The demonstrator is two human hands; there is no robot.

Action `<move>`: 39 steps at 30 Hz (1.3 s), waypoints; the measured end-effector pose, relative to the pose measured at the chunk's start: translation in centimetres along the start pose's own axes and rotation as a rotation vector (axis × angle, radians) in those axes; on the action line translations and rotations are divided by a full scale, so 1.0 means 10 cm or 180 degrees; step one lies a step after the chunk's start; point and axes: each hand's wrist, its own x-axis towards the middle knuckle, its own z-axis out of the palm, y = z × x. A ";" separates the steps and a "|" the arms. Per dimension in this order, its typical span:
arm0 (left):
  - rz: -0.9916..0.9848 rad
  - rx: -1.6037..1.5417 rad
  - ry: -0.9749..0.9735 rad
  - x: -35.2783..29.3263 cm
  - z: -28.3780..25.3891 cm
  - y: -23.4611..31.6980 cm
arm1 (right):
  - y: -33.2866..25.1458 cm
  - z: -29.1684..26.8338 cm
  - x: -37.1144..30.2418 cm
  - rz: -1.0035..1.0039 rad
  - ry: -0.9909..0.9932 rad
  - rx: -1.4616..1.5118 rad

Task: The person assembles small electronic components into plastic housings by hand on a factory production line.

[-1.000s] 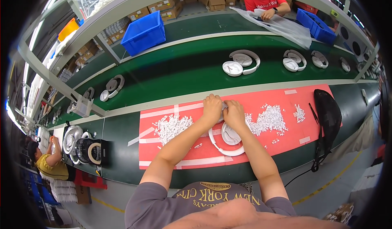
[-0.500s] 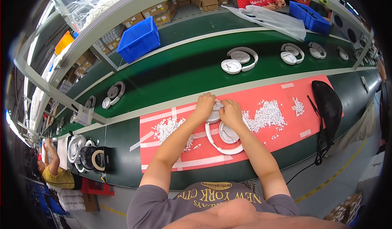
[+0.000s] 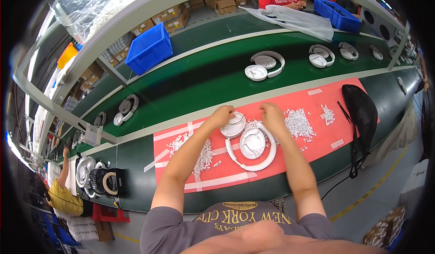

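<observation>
A pair of white over-ear headphones [image 3: 272,156] lies on the pink mat, headband toward me, with both ear cups' open insides facing up. Thin wires show in the cups. My left hand [image 3: 222,117] grips the rim of the left ear cup [image 3: 233,125]. My right hand [image 3: 273,117] is apart from the headphones, beyond the right ear cup [image 3: 252,143], at the edge of a pile of small white pieces [image 3: 299,124]. Its fingers are curled down, and whatever their tips hold is hidden. Under my left forearm lies another pile of white pieces [image 3: 205,156].
On the pink mat [image 3: 326,101] lie a black pouch [image 3: 360,111] and a dark pen-like tool [image 3: 344,112]. More headphones [image 3: 267,63] sit along the green belt [image 3: 195,84]. A blue bin [image 3: 149,48] stands beyond. Co-workers are at the left and far side.
My right hand has left the left ear cup and moved right to the white pieces. My left hand has shifted slightly left and still holds the cup, whose inside now shows.
</observation>
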 end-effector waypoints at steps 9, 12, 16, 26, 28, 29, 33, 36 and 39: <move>0.0545 0.0330 0.0447 -0.06 0.06 -0.22 | 0.34 -0.18 -0.04 -0.1100 -0.1489 -0.0575; 0.0728 0.0533 0.0466 -0.09 0.09 -0.22 | 0.33 -0.18 -0.10 -0.1475 -0.1451 -0.0853; 0.0408 0.0839 -0.0141 -0.15 -0.05 -0.19 | 0.25 -0.16 -0.14 -0.1468 -0.1353 -0.0894; 0.0344 0.0142 -0.0707 -0.39 -0.31 -0.47 | 0.08 -0.03 -0.05 -0.0035 -0.0624 -0.0207; 0.0452 0.0273 -0.0530 -0.43 -0.31 -0.56 | -0.14 -0.01 0.01 0.0294 -0.0282 0.0439; 0.0436 0.0254 -0.0516 -0.45 -0.30 -0.60 | -0.22 0.03 0.04 0.0279 -0.0304 0.0431; 0.0422 0.0331 -0.0270 -0.58 -0.39 -0.59 | -0.55 0.20 0.15 0.0312 -0.0351 0.0974; 0.0454 0.0219 -0.0105 -0.73 -0.46 -0.60 | -0.90 0.35 0.20 0.0229 -0.0525 0.1310; 0.0432 0.0108 0.0095 -0.88 -0.50 -0.64 | -1.21 0.51 0.20 0.0174 -0.0683 0.1467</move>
